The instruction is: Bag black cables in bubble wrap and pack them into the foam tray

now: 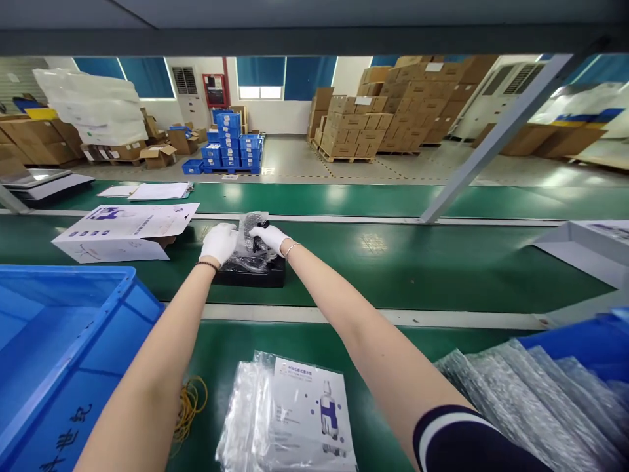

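A black tray (pixel 255 278) lies on the green belt, with a clear bubble-wrap bag (pixel 246 261) over and in it. My left hand (pixel 219 243), white-gloved, has its fingers bent against the bag's left side. On the other side my right hand (pixel 271 238), also gloved, is closed around a black part (pixel 257 244) at the bag. The exact kind of this part is hard to make out under glove and plastic. To the left of the hands stands a white printed carton (pixel 122 226) with an open end.
A blue bin (pixel 98 341) is at the left. Near me lie bagged printed leaflets (pixel 309 413) and yellow rubber bands (pixel 189 410). Bubble-wrap bags (pixel 535 400) are piled at the right, below another white carton (pixel 584 252). A slanted metal post (pixel 496 141) and an overhead shelf frame the belts.
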`<act>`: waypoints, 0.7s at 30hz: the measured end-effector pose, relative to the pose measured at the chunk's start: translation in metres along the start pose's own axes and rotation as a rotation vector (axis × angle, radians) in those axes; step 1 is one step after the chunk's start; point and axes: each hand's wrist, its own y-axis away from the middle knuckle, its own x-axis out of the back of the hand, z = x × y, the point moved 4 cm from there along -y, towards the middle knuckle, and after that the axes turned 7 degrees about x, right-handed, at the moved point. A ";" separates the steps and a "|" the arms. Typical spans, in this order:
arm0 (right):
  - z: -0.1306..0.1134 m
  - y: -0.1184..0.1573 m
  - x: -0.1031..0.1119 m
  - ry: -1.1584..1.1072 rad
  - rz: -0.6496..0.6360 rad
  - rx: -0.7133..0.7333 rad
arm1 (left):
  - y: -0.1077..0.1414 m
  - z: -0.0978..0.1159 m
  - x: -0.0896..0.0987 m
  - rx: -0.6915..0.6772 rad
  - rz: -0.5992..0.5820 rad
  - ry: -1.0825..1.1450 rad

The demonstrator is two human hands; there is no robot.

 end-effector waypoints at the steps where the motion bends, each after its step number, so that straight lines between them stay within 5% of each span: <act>1: -0.001 -0.001 0.015 -0.015 0.042 0.005 | -0.017 0.005 -0.008 -0.028 -0.053 0.000; 6: -0.004 0.000 0.101 -0.084 0.201 0.061 | -0.074 0.043 -0.060 -0.137 -0.314 -0.075; 11: -0.004 -0.002 0.161 0.072 0.301 0.146 | -0.089 0.072 -0.089 -0.140 -0.407 -0.206; 16: -0.011 -0.013 0.170 0.523 0.315 0.201 | -0.082 0.090 -0.091 -0.132 -0.370 -0.286; 21: -0.025 -0.017 0.162 0.800 0.191 0.285 | -0.078 0.111 -0.097 -0.193 -0.427 -0.246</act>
